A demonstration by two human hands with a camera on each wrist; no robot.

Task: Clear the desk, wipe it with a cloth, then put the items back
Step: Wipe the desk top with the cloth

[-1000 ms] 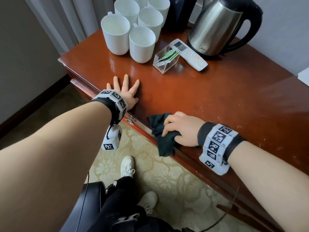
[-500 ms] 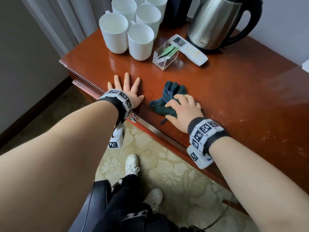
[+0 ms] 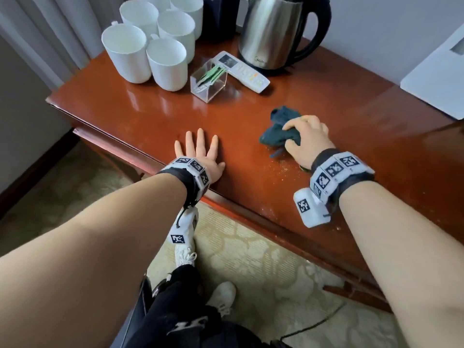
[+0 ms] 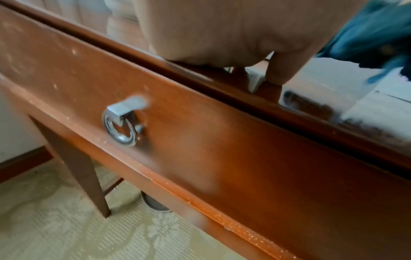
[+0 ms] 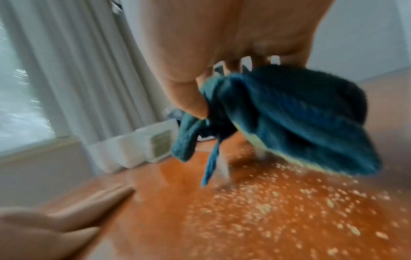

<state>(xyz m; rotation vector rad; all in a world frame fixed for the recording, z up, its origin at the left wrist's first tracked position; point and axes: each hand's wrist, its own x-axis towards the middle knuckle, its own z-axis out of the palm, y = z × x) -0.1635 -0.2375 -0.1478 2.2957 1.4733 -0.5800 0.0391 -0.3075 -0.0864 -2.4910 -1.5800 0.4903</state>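
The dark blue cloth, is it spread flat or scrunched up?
Scrunched up. The dark blue cloth sits bunched in folds under the right hand, whose thumb and fingers pinch it against the glossy reddish wooden desk.

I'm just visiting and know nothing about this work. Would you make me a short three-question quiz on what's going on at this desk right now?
1. True or false: the left hand lies flat with fingers spread on the desk.
2. What does the right hand grip? A) a white mug B) a dark blue cloth C) the remote control
3. Fill in: the pale specks on the wood near the right wrist are ____.

Key
1. True; it rests near the front edge and holds nothing.
2. B; the dark blue cloth is bunched under the fingers, while the white mugs, remote control and kettle stand untouched at the back.
3. Crumbs, not yet wiped away.
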